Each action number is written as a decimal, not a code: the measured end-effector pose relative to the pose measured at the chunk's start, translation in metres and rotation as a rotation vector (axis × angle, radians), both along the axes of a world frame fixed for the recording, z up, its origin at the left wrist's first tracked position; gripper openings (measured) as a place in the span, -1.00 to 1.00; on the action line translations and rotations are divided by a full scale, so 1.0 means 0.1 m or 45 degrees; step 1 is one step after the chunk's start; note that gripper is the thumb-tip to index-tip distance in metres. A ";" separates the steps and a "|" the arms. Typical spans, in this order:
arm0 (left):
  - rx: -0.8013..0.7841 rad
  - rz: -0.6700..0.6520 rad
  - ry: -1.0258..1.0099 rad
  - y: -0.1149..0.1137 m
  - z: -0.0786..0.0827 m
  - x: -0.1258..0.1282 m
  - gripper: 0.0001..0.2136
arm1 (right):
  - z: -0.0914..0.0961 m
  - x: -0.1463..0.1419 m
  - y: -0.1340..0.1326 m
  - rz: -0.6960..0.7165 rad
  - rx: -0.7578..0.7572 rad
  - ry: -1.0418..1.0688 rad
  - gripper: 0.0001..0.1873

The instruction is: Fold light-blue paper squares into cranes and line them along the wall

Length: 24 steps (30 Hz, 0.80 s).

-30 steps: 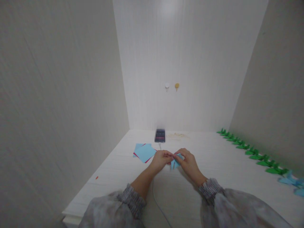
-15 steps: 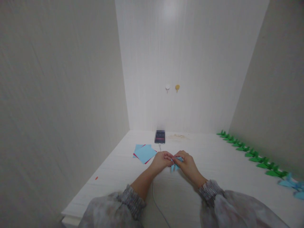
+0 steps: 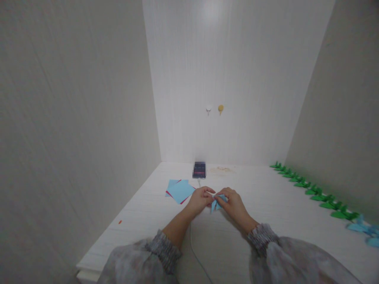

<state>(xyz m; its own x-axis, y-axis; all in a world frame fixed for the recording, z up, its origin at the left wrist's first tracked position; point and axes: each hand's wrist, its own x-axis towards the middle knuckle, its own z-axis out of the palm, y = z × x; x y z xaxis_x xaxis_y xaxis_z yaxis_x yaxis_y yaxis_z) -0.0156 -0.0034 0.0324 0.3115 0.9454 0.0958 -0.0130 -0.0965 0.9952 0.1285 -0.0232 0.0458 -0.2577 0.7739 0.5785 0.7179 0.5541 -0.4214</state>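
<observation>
Both my hands meet over the white table and pinch a small folded piece of light blue paper. My left hand grips its left side. My right hand holds its right side, fingers curled over the top. The paper's lower points stick out between the hands. Much of the fold is hidden by my fingers.
A loose stack of blue paper sheets with a red one beneath lies to the left. A dark phone with a white cable stands behind. Several green paper figures line the right wall, then blue paper figures. Two wall hooks.
My hands have shifted slightly to the left and away from me while still working on the blue paper. The view has moved a little.
</observation>
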 end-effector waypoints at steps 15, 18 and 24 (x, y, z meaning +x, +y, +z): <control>0.067 -0.071 -0.052 -0.02 0.01 0.00 -0.75 | 0.04 -0.03 -0.06 0.113 -0.026 0.010 -0.86; 0.044 -0.048 -0.085 -0.02 0.04 0.01 -0.74 | 0.04 -0.03 -0.06 0.107 0.014 -0.009 -0.85; 0.024 -0.034 -0.059 -0.03 0.05 0.02 -0.78 | 0.02 -0.02 -0.06 0.069 0.007 -0.024 -0.84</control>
<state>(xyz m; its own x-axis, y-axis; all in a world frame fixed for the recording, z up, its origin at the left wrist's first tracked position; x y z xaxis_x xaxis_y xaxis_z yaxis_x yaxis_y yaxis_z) -0.0140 -0.0064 0.0369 0.3314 0.9347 0.1282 -0.0616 -0.1141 0.9915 0.1266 -0.0288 0.0475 -0.3101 0.7552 0.5774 0.6944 0.5948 -0.4050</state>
